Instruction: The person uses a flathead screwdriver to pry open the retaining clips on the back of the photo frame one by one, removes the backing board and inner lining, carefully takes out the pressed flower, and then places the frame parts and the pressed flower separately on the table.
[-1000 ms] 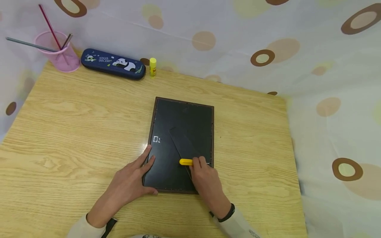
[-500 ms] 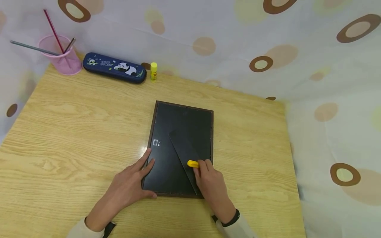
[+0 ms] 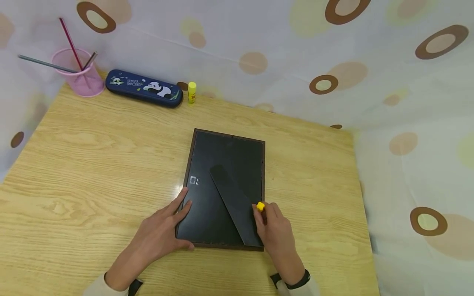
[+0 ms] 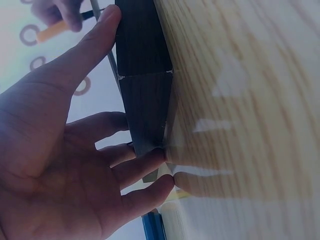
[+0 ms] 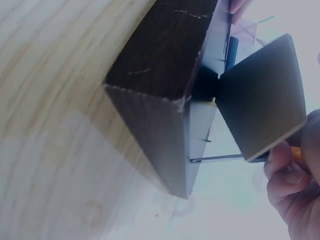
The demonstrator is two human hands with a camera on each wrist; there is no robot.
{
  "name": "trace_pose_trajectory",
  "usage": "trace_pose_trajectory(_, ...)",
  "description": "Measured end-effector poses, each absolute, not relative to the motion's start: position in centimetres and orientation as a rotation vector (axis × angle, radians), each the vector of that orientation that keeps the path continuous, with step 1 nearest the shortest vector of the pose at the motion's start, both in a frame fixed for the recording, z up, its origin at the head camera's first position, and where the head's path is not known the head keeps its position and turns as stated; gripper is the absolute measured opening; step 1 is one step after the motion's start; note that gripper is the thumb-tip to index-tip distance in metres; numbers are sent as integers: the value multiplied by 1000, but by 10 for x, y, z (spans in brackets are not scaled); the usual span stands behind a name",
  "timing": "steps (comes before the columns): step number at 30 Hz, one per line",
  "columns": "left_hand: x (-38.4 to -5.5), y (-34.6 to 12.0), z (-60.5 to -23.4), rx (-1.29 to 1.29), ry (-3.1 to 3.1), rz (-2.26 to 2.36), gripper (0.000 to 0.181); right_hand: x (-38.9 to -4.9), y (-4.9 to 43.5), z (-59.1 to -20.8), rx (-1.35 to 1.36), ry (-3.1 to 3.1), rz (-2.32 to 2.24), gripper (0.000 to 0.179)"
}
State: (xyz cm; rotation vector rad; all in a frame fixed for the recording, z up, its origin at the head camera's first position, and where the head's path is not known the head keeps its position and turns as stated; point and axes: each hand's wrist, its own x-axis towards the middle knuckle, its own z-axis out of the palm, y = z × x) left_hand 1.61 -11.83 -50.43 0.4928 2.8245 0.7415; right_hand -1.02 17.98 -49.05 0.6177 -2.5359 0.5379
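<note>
Since half a second ago, the right hand (image 3: 277,230) has shifted to the right and swung up the yellow-handled tool with a thin metal shaft (image 3: 261,206), whose handle now points toward the head camera instead of lying sideways. The hand's thumb and fingers are curled closed around the handle, and the right-wrist view shows the shaft reaching the inner right edge of a rectangular dark-brown picture frame with a black back panel (image 3: 207,201).

The frame lies face down on a pale wood-grain table (image 3: 314,197), in front of the person. A long, flat black support flap (image 3: 235,207) runs diagonally down its back; seen from the right wrist, the flap stands tilted away from the panel, close to the right hand's fingers.

The left hand (image 3: 161,228) stays at the frame's lower left, its fingers spread wide and touching the side, its thumb at the bottom edge.

Along the table's far side are a pink mesh cup (image 3: 86,84) holding pencils (image 3: 70,43), a navy panda-printed pencil case (image 3: 144,88) and a small yellow glue stick (image 3: 191,93), near a white spotted cloth (image 3: 281,37).
</note>
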Motion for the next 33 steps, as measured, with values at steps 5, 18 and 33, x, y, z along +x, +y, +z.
trace_pose_trajectory(5, 18, -119, -505, 495, 2834, 738, 112, -12, 185, -493, 626, -2474, 641, 37)
trace_pose_trajectory(18, 17, -120, -505, 478, 2814, 759, 113, -15, 198, -494, 526, -2483, 784, 30)
trace_pose_trajectory(33, 16, -121, -503, 505, 2814, 731, 112, -18, 207, -501, 424, -2425, 903, 27)
